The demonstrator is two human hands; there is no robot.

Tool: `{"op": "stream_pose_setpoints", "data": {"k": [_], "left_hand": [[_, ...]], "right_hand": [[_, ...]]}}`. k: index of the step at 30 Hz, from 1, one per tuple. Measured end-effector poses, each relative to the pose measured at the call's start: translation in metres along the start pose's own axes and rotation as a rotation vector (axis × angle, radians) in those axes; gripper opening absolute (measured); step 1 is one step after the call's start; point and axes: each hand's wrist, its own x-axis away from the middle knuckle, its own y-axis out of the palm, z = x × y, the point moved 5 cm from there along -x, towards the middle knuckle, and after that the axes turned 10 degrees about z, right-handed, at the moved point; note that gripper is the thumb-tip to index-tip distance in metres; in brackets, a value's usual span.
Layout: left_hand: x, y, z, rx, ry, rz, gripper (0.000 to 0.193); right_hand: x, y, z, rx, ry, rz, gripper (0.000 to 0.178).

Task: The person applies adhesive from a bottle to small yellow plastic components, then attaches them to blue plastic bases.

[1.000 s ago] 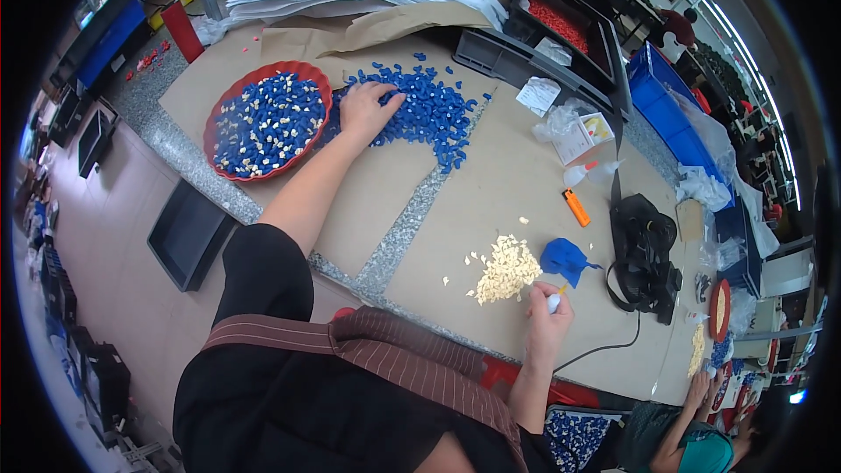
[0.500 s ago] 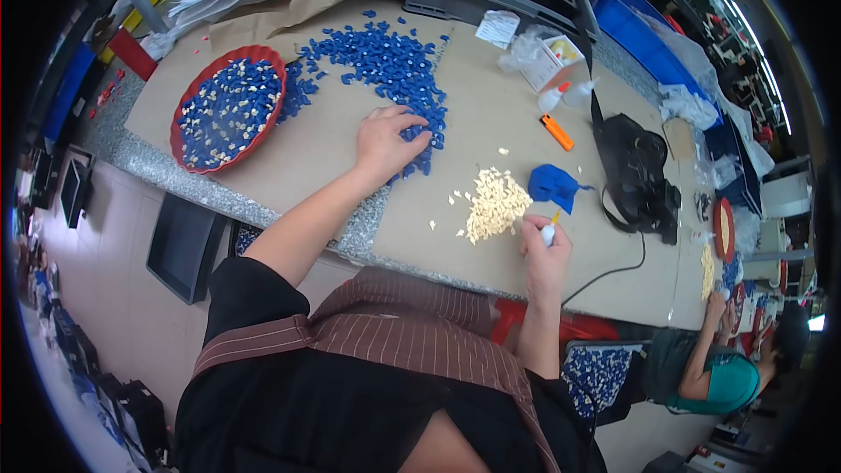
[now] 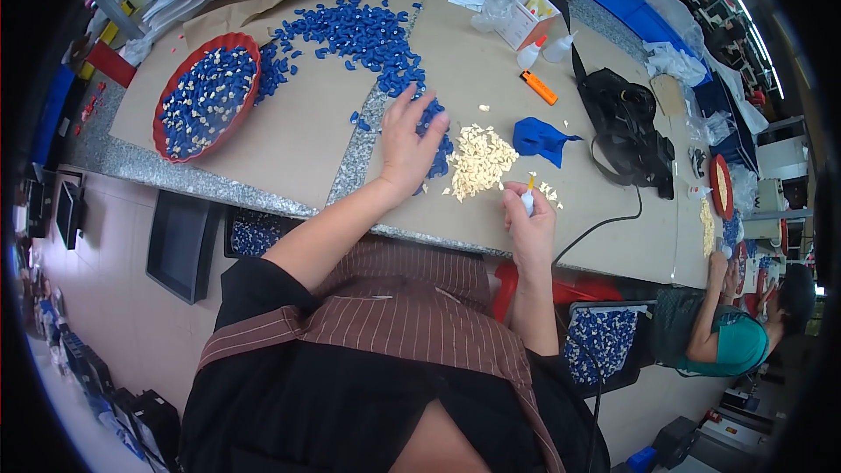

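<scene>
My left hand [image 3: 410, 147] rests on the table with its fingers spread around a cluster of small blue pieces [image 3: 434, 127]. That cluster lies against the left side of a heap of small cream-coloured chips [image 3: 480, 163]. A larger spread of the same blue pieces [image 3: 350, 32] reaches away behind the hand. Just right of the chips, my right hand [image 3: 531, 232] is closed around a small white glue bottle [image 3: 527, 201], its yellow nozzle pointing up. Beyond it lies a crumpled blue cloth-like piece [image 3: 541, 139].
A red scalloped bowl [image 3: 161, 144] of blue and cream pieces stands at the left. To the right are an orange cutter [image 3: 539, 88], a red-capped bottle [image 3: 530, 52], and a black strapped device [image 3: 626, 136] with a cable. A co-worker [image 3: 731, 337] sits far right.
My left hand has dragged some blue pieces right, across the paper seam, up to the cream chips. My right hand still holds the glue bottle. The whole view has shifted slightly.
</scene>
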Motion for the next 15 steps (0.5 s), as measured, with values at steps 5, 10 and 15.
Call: {"op": "stream_pose_setpoints", "data": {"k": [5,10,15], "left_hand": [[-0.005,-0.023,-0.009,0.512,-0.229,0.066,0.031],[-0.021,-0.065,-0.049,0.345,-0.197,0.14,0.029],[-0.031,-0.057,-0.076,-0.018,-0.063,0.016,0.029]], "right_hand": [[0.001,0.0,0.002,-0.122,0.068,-0.059,0.021],[-0.001,-0.006,0.016,-0.175,0.102,-0.123,0.022],[0.002,0.0,0.013,-0.135,0.046,-0.11,0.021]]}}
